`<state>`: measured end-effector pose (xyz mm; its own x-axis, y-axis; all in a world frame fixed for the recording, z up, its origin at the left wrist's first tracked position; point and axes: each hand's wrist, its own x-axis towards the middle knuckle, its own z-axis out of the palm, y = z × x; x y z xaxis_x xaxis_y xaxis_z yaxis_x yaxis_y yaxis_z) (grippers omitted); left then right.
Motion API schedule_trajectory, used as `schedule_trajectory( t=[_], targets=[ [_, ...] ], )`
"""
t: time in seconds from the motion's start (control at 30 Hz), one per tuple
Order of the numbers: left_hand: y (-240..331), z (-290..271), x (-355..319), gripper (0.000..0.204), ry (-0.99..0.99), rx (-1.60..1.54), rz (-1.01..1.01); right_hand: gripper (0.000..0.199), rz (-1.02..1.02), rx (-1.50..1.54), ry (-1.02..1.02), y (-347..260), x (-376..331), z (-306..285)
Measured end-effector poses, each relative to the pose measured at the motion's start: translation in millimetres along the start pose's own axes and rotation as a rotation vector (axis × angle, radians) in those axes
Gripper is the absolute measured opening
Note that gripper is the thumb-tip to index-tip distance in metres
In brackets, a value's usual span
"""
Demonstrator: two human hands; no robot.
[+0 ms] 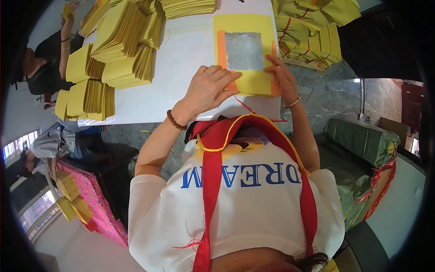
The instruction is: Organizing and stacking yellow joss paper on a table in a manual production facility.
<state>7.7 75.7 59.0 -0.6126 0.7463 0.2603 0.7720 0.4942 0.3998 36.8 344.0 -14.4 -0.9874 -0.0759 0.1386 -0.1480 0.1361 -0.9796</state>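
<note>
A yellow sheet of paper (253,82), with orange strips along its sides and a silver foil square (244,51) in its middle, lies near the table's front right. It looks like the top of a thin pile. My left hand (210,86) rests on its lower left corner with fingers stretched out and thumb apart. Along the right edge lies my right hand (283,80), its fingers extended and touching the paper; its thumb is hard to make out. Neither hand visibly lifts anything.
Thick bundles of folded yellow paper (129,68) stand on the white table (186,59) at left. More yellow bundles with red ties (312,41) are stacked at right. Green wrapped packages (362,140) lie further right. Two other people (54,59) are at the far left.
</note>
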Motion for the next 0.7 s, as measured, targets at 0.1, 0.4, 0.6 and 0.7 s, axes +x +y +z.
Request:
schedule_trajectory(
  t=[0.1,0.4,0.6,0.7],
  targets=[
    [-2.9,2.7,3.7,0.024,0.070,-0.118,0.011,0.044,0.024,0.093,0.014,0.3,0.0,0.5],
    [-12.6,3.2,9.1,0.017,0.027,-0.332,-0.152,0.055,-0.038,0.055,0.027,6.4,1.1,2.8],
    [-14.7,2.3,13.8,0.019,0.040,-0.429,-0.232,0.063,0.036,0.214,0.088,10.8,1.0,6.3],
    [-15.1,1.7,13.5,0.021,0.018,-0.424,-0.260,0.064,0.031,0.191,0.086,13.8,2.3,5.5]
  ],
)
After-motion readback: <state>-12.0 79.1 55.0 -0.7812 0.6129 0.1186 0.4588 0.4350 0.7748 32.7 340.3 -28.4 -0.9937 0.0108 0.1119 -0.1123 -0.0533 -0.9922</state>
